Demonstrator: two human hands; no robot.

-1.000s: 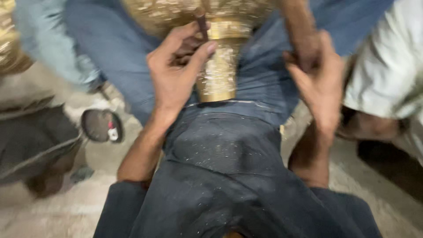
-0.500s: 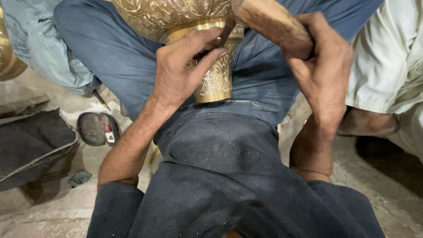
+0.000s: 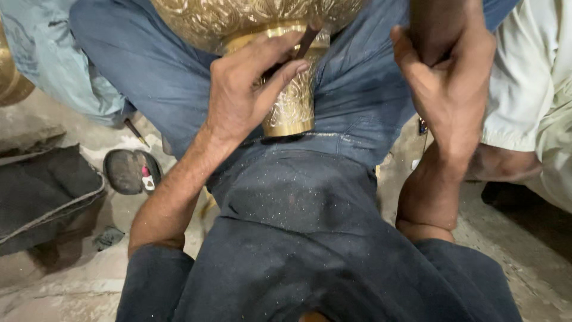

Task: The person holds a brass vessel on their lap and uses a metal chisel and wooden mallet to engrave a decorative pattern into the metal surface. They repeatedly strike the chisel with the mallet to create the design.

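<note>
Brass vase [image 3: 286,65]: engraved, lying across the lap, neck toward the wearer. Left hand [image 3: 244,95]: forearm angled up from lower left, fingers curled, pinching a thin dark tool [image 3: 308,40] against the vase's neck. Right hand [image 3: 450,83]: wrist upright, fingers wrapped tight around a dark wooden handle [image 3: 435,27]. Dusty floor [image 3: 71,286] beneath.
</note>
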